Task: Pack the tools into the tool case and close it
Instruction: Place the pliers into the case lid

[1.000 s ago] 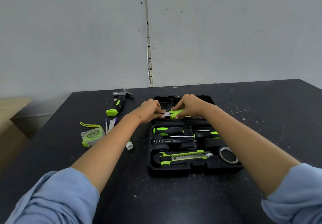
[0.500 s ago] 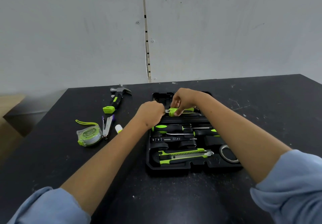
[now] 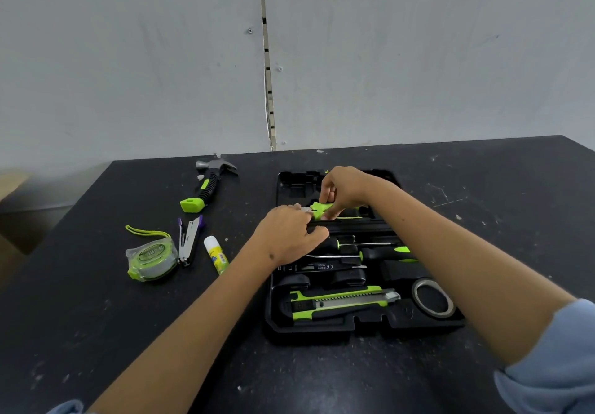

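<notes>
An open black tool case lies on the dark table. Its near half holds screwdrivers, a tester pen, a green utility knife and a tape roll. Over the case's far half, my right hand pinches the green handle of pliers. My left hand grips the pliers' metal head from the left, fingers curled; the head is mostly hidden. A hammer, a tape measure, a folding tool and a glue stick lie on the table left of the case.
A grey wall rises behind the table's far edge. A pale wooden surface shows past the table's left edge. My forearms cross the case's left and right sides.
The pliers and both hands stay over the case's far half. My left hand has shifted slightly nearer and lower. The camera has tilted, so the table sits lower in view.
</notes>
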